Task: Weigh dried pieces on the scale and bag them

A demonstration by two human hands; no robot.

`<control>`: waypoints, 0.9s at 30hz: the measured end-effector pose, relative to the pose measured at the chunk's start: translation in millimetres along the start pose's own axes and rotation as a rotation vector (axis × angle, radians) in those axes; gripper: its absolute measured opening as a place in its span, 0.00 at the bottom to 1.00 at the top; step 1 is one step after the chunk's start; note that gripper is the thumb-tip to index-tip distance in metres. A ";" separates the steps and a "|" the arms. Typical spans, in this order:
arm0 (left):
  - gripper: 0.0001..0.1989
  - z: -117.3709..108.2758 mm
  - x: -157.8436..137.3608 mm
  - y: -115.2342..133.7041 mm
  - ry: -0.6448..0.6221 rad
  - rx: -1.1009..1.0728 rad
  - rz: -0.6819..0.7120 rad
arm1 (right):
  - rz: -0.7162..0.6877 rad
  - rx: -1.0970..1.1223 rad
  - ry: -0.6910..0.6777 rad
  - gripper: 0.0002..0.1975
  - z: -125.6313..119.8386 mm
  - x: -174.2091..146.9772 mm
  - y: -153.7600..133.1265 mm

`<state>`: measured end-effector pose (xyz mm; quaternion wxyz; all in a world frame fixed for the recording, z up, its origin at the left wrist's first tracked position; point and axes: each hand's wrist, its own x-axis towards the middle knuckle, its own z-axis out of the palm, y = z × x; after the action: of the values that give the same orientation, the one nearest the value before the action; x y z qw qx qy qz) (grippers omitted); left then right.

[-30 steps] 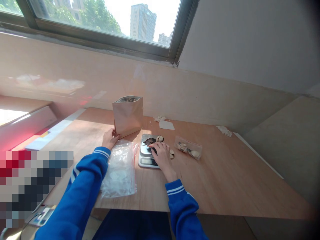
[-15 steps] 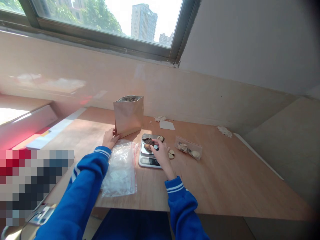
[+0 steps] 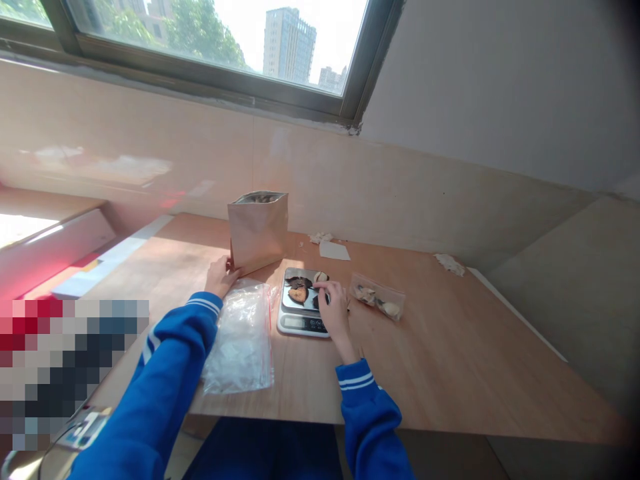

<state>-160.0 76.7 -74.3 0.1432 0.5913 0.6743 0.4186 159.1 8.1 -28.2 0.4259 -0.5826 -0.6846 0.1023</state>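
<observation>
My left hand (image 3: pixel 221 277) grips the lower left corner of a brown stand-up pouch (image 3: pixel 259 233), whose open top shows pale pieces inside. My right hand (image 3: pixel 334 301), fingers bent and apart, is over the right side of a white kitchen scale (image 3: pixel 290 325); no piece shows between its fingertips. On the steel pan lie dried slices that look like mushroom: a brown-rimmed slice (image 3: pixel 299 295), a pale one (image 3: pixel 321 277) at the back and dark ones. A dark piece is partly hidden by the right fingers. The scale's reading is not legible.
Clear zip bags (image 3: pixel 240 340) lie left of the scale. A small zip bag (image 3: pixel 377 297) with pale dried pieces is on the right. White paper (image 3: pixel 335 251) and crumpled scraps (image 3: pixel 449 263) lie near the wall. The table's front edge is close to my body.
My right hand has let go of the brown-rimmed slice on the pan and shifted right, now covering the pale piece beside the scale. The left hand and pouch have not moved.
</observation>
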 end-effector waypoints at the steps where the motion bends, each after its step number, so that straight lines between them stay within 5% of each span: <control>1: 0.18 -0.1 -0.2 0.4 0.001 0.002 0.000 | -0.014 -0.004 0.027 0.13 -0.8 -0.6 4.5; 6: 0.18 -0.4 -0.8 1.5 -0.006 0.010 0.004 | -0.066 -0.044 0.162 0.13 -1.8 -5.1 24.2; 19: 0.18 2.2 0.4 -3.1 -0.003 0.018 0.008 | -0.086 -0.093 0.139 0.21 5.0 -3.8 29.5; 27: 0.17 2.3 0.9 -4.7 -0.006 -0.002 0.034 | -0.092 -0.067 -0.053 0.21 8.5 19.9 26.4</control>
<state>-161.8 78.7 -78.8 0.1388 0.6037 0.6633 0.4198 172.8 36.6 -41.0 0.3923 -0.5616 -0.7246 0.0751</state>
